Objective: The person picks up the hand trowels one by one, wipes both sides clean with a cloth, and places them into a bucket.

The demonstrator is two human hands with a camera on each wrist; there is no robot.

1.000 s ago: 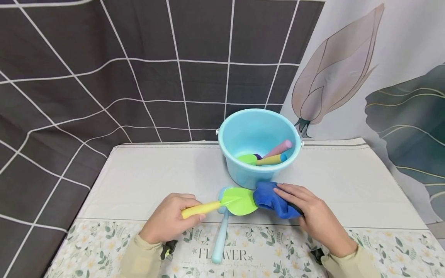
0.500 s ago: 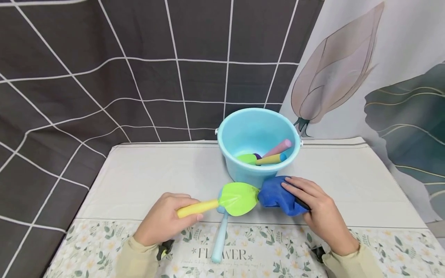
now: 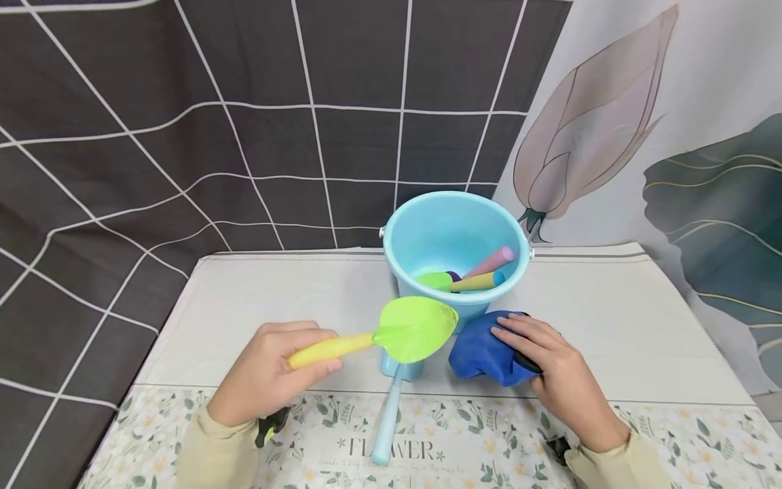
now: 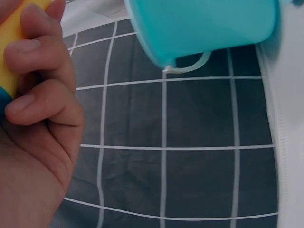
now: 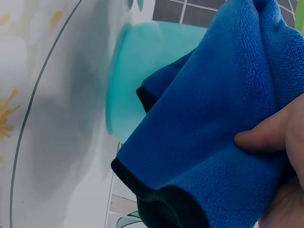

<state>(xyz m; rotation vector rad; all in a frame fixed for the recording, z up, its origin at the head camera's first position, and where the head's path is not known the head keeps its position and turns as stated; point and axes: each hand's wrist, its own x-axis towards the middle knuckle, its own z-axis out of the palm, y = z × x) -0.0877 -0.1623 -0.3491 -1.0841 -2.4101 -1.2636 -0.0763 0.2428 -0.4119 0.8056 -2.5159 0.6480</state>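
Observation:
My left hand [image 3: 275, 370] grips the yellow handle of a toy shovel [image 3: 415, 329], its fingers curled round the handle in the left wrist view. The green blade points right, with dark specks near its tip. My right hand [image 3: 562, 373] holds a bunched blue cloth [image 3: 485, 350] with black edging, and its thumb presses the cloth [image 5: 209, 118] in the right wrist view. Blade and cloth stand slightly apart. Below the blade lies a light-blue shovel [image 3: 387, 421], its head partly hidden by the green blade.
Behind the hands stands a light-blue bucket [image 3: 406, 285]. Inside are a pink handle [image 3: 491, 261] and a yellow-handled green shovel [image 3: 476, 281]. The table [image 3: 293, 292] bears a flowered cover at the front. A dark gridded curtain [image 3: 256, 136] hangs close behind.
The left hand has moved left and up with the green shovel, drawing its blade away from the blue cloth. More of the light-blue shovel's head shows. The right hand keeps its grip nearby.

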